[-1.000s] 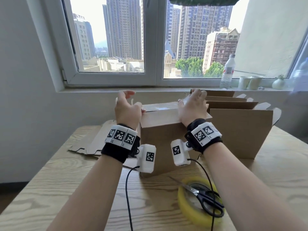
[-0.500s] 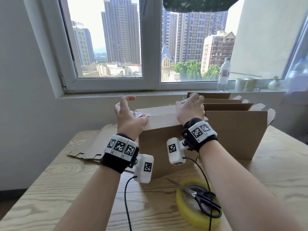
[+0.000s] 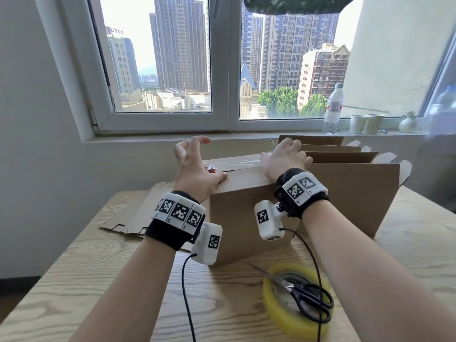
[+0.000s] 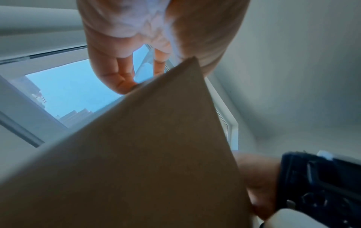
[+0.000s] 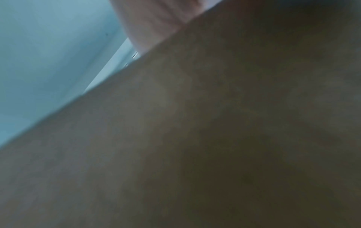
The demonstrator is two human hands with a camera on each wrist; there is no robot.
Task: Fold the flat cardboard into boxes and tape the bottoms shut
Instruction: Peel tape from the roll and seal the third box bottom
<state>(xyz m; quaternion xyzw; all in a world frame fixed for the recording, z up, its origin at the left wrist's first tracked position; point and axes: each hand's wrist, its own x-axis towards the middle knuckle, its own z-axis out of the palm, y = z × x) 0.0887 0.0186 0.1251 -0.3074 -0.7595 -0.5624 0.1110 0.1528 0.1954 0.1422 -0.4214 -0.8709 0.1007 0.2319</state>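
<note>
A brown cardboard box [image 3: 246, 218] stands mid-table with a clear tape strip [image 3: 237, 164] along its top face. My left hand [image 3: 195, 169] is at the box's top left edge. Its thumb lies on the cardboard and its fingers [image 3: 195, 141] hang loosely curled in the air, holding nothing. My right hand [image 3: 283, 161] lies on the right end of the top, fingers bent down over the far edge. The left wrist view shows the box corner [image 4: 146, 154] below my fingers [image 4: 117, 74]. Cardboard [image 5: 215, 138] fills the right wrist view, with only the hand's heel [image 5: 156, 23] visible.
A yellow tape roll [image 3: 276, 307] with black scissors [image 3: 308, 299] on it lies at the front right. Flat cardboard [image 3: 138, 218] lies to the left. Open boxes [image 3: 350, 193] stand right behind. The wooden table [image 3: 86, 280] meets the windowsill, which holds a bottle [image 3: 333, 107] and cups [image 3: 365, 123].
My left hand has lifted a little at the box's left edge, its fingers spreading and curling in the air. The right hand has stayed on the top.
</note>
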